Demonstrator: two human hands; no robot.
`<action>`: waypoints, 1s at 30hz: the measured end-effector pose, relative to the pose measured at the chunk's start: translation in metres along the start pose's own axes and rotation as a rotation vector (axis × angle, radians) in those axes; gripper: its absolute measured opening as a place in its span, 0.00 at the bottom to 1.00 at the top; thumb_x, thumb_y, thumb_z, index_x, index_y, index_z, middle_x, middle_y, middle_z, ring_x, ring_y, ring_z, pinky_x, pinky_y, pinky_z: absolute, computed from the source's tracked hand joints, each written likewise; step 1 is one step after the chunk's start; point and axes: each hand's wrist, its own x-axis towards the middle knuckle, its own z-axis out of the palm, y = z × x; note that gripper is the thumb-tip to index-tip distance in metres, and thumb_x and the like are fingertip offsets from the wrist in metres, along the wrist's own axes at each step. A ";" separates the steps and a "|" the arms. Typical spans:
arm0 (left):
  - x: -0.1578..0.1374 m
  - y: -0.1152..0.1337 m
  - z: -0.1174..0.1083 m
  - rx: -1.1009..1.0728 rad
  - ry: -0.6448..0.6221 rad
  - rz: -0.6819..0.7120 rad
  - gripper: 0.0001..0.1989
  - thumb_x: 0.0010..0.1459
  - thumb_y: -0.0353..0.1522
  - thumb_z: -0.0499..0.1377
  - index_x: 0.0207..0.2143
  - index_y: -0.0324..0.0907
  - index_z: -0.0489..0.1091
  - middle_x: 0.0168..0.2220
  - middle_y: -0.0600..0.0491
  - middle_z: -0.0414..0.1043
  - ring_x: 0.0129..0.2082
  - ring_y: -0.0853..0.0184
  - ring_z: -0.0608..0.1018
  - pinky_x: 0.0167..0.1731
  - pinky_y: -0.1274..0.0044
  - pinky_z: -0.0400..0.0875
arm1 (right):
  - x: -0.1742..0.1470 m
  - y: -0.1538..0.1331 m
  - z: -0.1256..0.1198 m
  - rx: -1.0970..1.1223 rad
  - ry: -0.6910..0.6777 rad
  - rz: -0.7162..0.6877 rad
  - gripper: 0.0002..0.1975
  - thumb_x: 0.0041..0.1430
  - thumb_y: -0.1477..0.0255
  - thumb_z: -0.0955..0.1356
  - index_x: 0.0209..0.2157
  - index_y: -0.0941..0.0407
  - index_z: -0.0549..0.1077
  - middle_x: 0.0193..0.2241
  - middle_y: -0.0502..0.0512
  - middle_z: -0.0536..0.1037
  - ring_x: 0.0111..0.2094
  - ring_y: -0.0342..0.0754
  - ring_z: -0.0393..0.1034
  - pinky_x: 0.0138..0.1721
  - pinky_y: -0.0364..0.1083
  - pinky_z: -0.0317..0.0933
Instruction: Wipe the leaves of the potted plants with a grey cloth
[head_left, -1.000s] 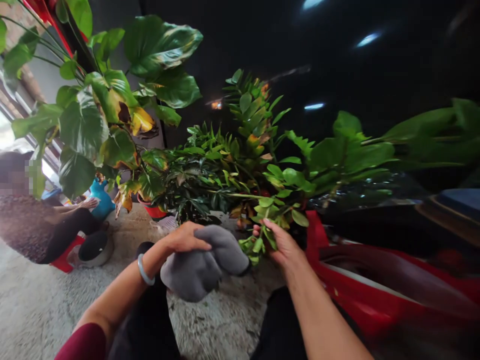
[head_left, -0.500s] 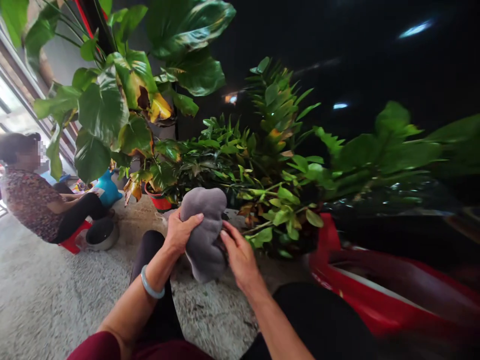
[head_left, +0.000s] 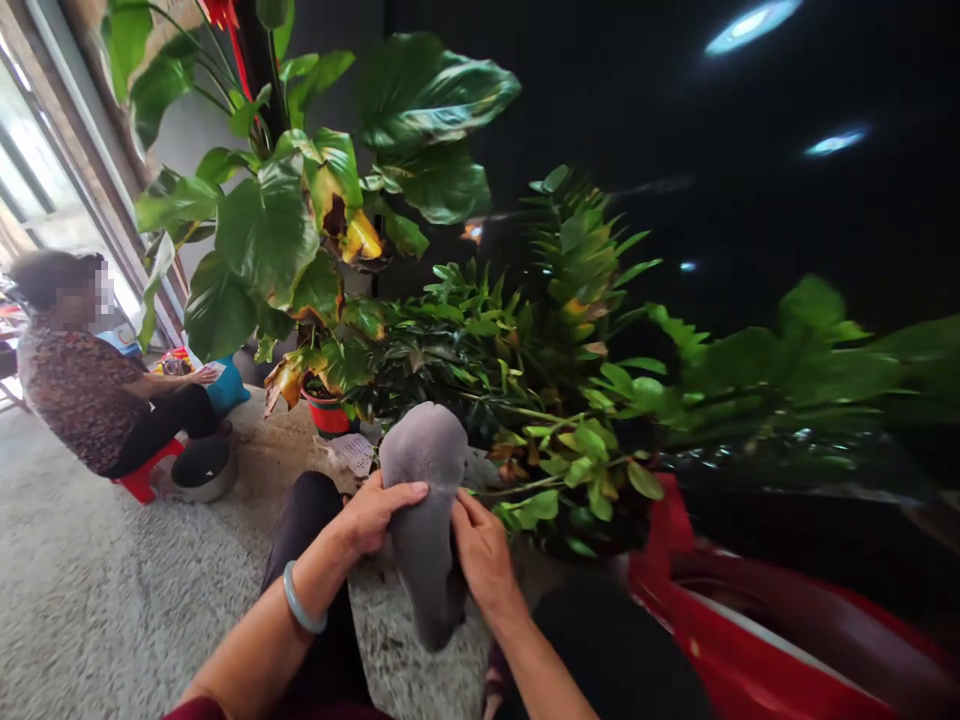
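Note:
A soft grey plush piece (head_left: 424, 545), rounded at the top and narrowing toward the bottom, hangs in front of my knees. My left hand (head_left: 375, 515) is closed on its left edge, with the thumb lying across its front and the other fingers hidden behind. On the opposite side, the fingers of my right hand (head_left: 480, 550) pinch its right edge at about the same height. A pale bangle (head_left: 301, 600) circles my left wrist.
Potted plants (head_left: 465, 330) stand close ahead. To the right is a red bag (head_left: 750, 640) with its top open. A person (head_left: 82, 390) sits at the left on a red stool (head_left: 150, 470), beside a dark bucket (head_left: 202, 468). Concrete floor (head_left: 150, 600) lies below.
The plush piece has turned and lengthened, from a lobed, cloud-like outline to a long, tapering one. My right fingers have closed in on its edge. The view has shifted slightly left and up.

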 end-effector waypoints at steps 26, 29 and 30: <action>0.096 0.114 0.010 0.273 0.146 0.427 0.27 0.41 0.40 0.70 0.44 0.39 0.75 0.37 0.50 0.79 0.33 0.63 0.78 0.36 0.74 0.72 | 0.126 0.041 -0.005 0.433 -0.056 0.288 0.20 0.32 0.59 0.78 0.24 0.55 0.71 0.19 0.50 0.77 0.15 0.42 0.67 0.17 0.42 0.64; 0.087 0.065 -0.006 0.397 0.076 0.268 0.24 0.38 0.37 0.72 0.40 0.39 0.77 0.34 0.50 0.79 0.33 0.62 0.77 0.34 0.74 0.72 | 0.126 0.045 -0.008 0.442 -0.034 0.290 0.21 0.32 0.59 0.78 0.25 0.54 0.71 0.18 0.49 0.77 0.15 0.44 0.68 0.17 0.43 0.64; 0.076 0.052 -0.012 0.419 0.008 0.197 0.24 0.40 0.39 0.71 0.41 0.38 0.77 0.34 0.50 0.78 0.32 0.61 0.77 0.33 0.74 0.72 | 0.127 0.046 -0.009 0.442 -0.024 0.290 0.21 0.32 0.59 0.78 0.25 0.54 0.71 0.18 0.49 0.77 0.15 0.44 0.68 0.16 0.43 0.63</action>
